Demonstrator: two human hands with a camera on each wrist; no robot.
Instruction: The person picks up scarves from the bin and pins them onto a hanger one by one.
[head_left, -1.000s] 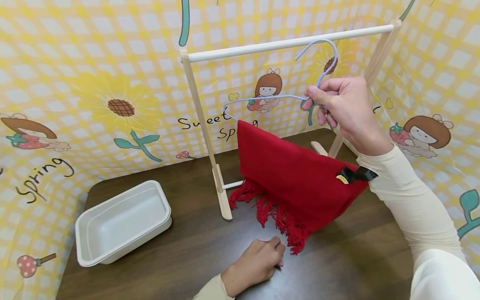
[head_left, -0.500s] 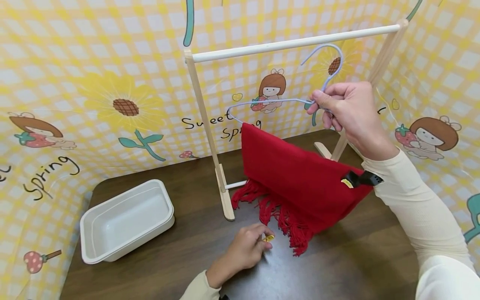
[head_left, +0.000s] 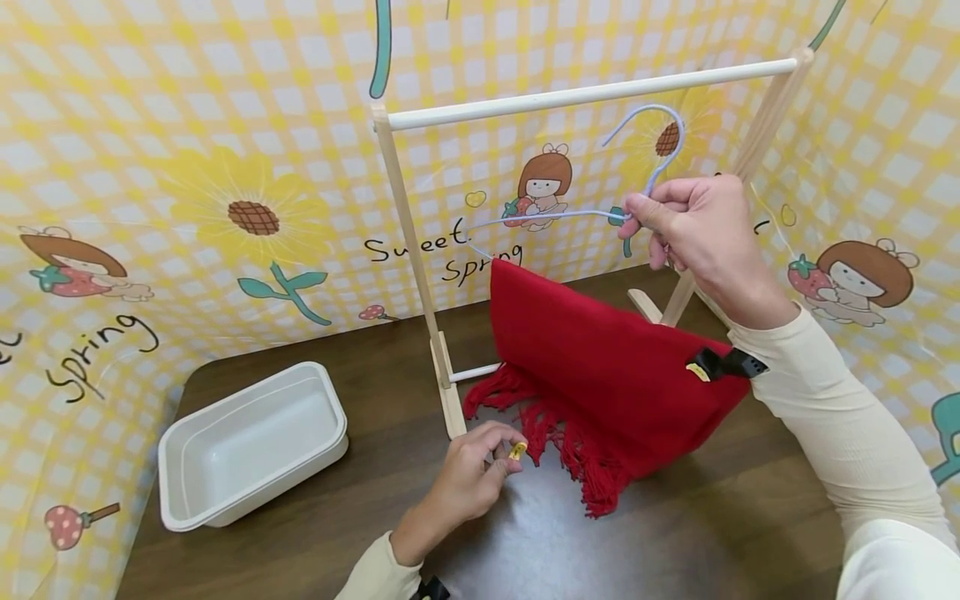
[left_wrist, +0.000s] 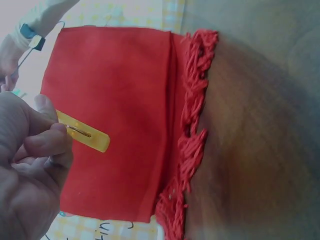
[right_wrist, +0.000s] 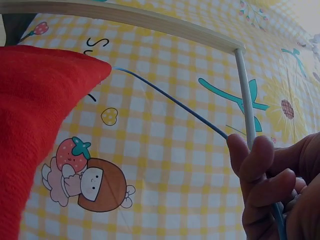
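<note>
My right hand [head_left: 701, 225] pinches a pale blue wire hanger [head_left: 555, 216] at the base of its hook, which hangs below the rack's top bar. Folded over the hanger's lower wire is a red scarf [head_left: 592, 375], its fringe dangling close over the table. Between thumb and fingers my left hand [head_left: 468, 471] holds a small yellow clothespin [left_wrist: 95, 140] with a metal spring. In the left wrist view, the clothespin overlaps the scarf's red face. The right wrist view has the scarf's upper corner beside the bare hanger wire, and that hand's fingers curled round the hanger.
A wooden rack [head_left: 408, 225] with a white top bar [head_left: 592, 93] stands behind the scarf. At the left of the dark wooden table [head_left: 360, 508] sits a whitish plastic basin [head_left: 330, 446]. A yellow checked cloth [head_left: 322, 100] covers the walls behind.
My left hand has risen from the tabletop and shifted left and away from me, the yellow clothespin now showing in its fingers. The right hand, hanger and scarf have dropped slightly.
</note>
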